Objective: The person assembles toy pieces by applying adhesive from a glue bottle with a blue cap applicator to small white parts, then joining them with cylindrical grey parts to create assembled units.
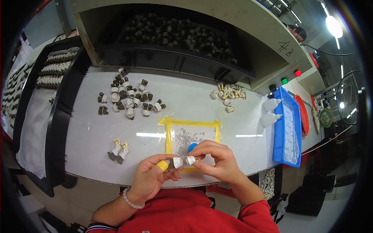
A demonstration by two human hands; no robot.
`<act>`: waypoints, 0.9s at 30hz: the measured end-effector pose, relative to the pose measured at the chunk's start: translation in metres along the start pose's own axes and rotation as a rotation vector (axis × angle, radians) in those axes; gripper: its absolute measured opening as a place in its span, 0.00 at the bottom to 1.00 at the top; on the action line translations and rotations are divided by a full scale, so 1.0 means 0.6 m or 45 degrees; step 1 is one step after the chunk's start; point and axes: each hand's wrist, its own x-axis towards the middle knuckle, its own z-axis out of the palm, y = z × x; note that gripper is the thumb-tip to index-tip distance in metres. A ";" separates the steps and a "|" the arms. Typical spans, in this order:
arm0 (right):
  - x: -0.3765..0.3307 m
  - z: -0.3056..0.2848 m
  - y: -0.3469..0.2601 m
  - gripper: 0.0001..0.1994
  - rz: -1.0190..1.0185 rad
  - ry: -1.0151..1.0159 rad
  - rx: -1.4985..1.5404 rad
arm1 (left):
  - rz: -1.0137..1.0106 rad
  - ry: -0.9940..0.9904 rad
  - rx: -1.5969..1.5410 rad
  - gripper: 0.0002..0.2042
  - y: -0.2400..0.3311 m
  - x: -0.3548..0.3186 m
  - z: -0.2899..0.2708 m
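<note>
Left of the yellow-taped square [169,140], past open room, a black tray [61,120] borders the table [244,153]. Nearer the square's left side, two gold-tipped assemblies [119,150] lie side by side; a loose pile of dark-and-white fittings [129,102] spreads beyond its far left corner. By the square's near edge, close to the table's front edge, the left hand [149,176] has its grip closed around a dark-ended white fitting [177,162]. Facing it, the right hand [218,161] pinches a white piece [190,160], grip narrow. Beyond the square's far right corner sit white-and-gold parts [229,93]; rightward, open room reaches two white bottles [269,119] beside a blue bin [277,139].
</note>
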 end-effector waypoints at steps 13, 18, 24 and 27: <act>0.005 0.017 -0.002 0.12 -0.105 -0.033 -0.169 | -0.010 0.014 0.112 0.15 -0.001 0.000 0.003; 0.004 0.013 -0.003 0.12 -0.077 -0.070 -0.096 | -0.002 -0.054 0.030 0.15 0.000 -0.001 0.006; -0.003 0.014 0.000 0.12 -0.148 -0.023 -0.166 | 0.102 0.084 0.257 0.13 -0.010 0.002 0.012; -0.007 0.015 0.004 0.12 -0.100 -0.018 -0.144 | 0.098 0.114 0.274 0.11 -0.013 0.003 0.013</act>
